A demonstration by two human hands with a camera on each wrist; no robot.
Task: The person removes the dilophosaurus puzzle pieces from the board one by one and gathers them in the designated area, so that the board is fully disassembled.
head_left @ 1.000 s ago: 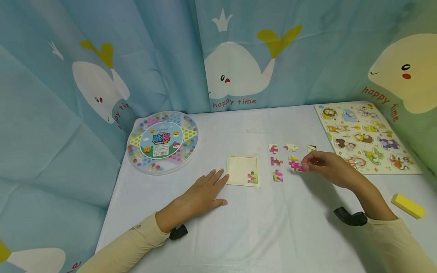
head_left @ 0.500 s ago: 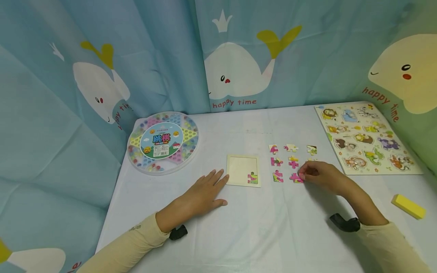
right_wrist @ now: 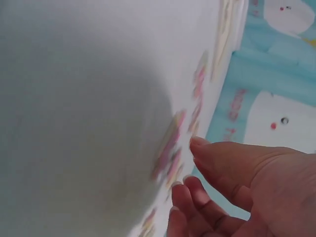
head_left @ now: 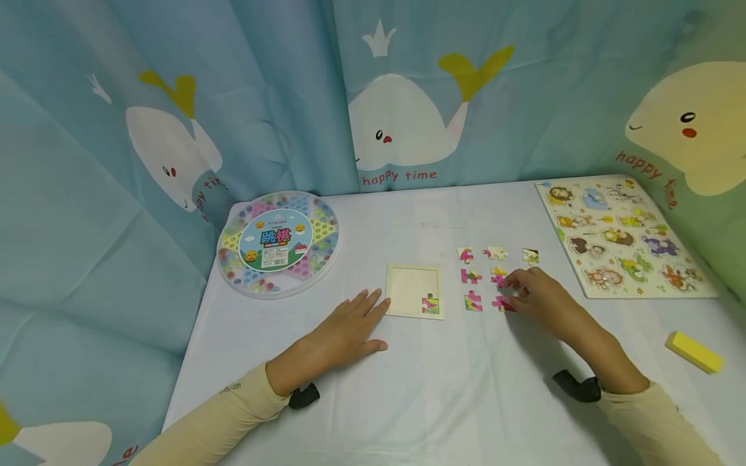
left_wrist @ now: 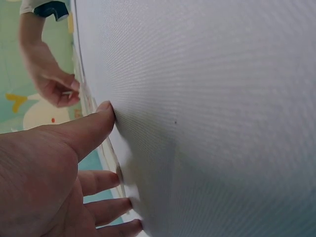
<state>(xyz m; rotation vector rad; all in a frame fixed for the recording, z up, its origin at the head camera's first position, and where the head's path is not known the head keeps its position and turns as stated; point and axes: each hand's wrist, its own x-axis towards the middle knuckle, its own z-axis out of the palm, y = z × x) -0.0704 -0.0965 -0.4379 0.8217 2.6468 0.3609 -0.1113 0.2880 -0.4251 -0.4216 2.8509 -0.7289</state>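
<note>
My left hand (head_left: 342,331) rests on the table with fingers spread, fingertips at the left edge of a small wooden puzzle tray (head_left: 408,310). One pink and green jigsaw piece (head_left: 430,304) lies in the tray's near right corner. To the tray's right, several jigsaw pieces lie loosely in rows, among them a pink and yellow piece (head_left: 497,278) and a pink piece (head_left: 501,303). Over these two hovers my right hand (head_left: 539,301). In the right wrist view its thumb (right_wrist: 222,155) and fingertips stand apart above blurred pieces, with nothing between them.
A round marble board game (head_left: 276,243) lies at the back left. At the right are a board of animal pictures (head_left: 629,239) and a yellow block (head_left: 693,352). A whale-print curtain (head_left: 280,97) hangs behind the white table (head_left: 419,401).
My right hand carried the pink piece nearer and set it down in the near row. It then let go and moved slightly away, toward the middle piece. My left hand stayed still.
</note>
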